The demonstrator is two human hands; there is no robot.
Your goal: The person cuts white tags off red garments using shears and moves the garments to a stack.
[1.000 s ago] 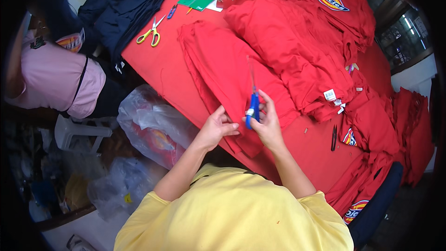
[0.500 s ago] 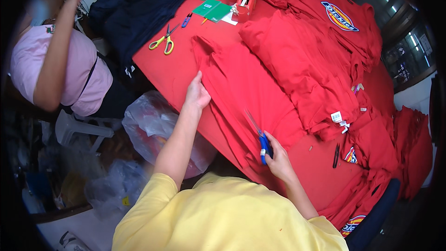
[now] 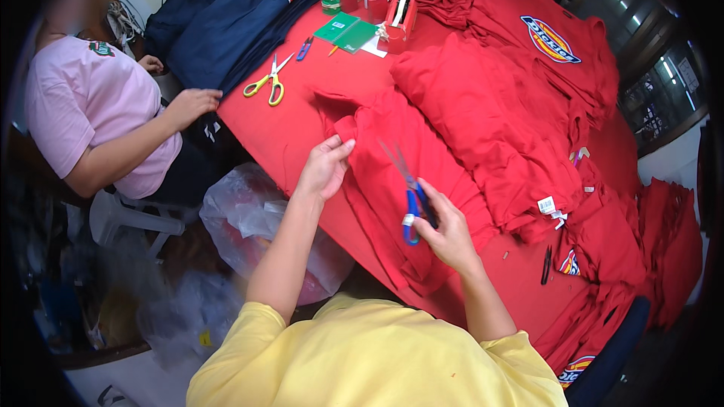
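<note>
Blue scissors (image 3: 411, 207) have moved nearer the left hand (image 3: 326, 168), gripped in the right hand's (image 3: 451, 237) curled fingers; left fingers look pinched on red garment (image 3: 366, 188), on worktop (image 3: 271, 132). Careless snip could nick loose folds.

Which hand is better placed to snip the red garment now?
Probably the right hand: it holds blue-handled scissors over the red garment. The left hand, without scissors, is at the garment's edge.
</note>
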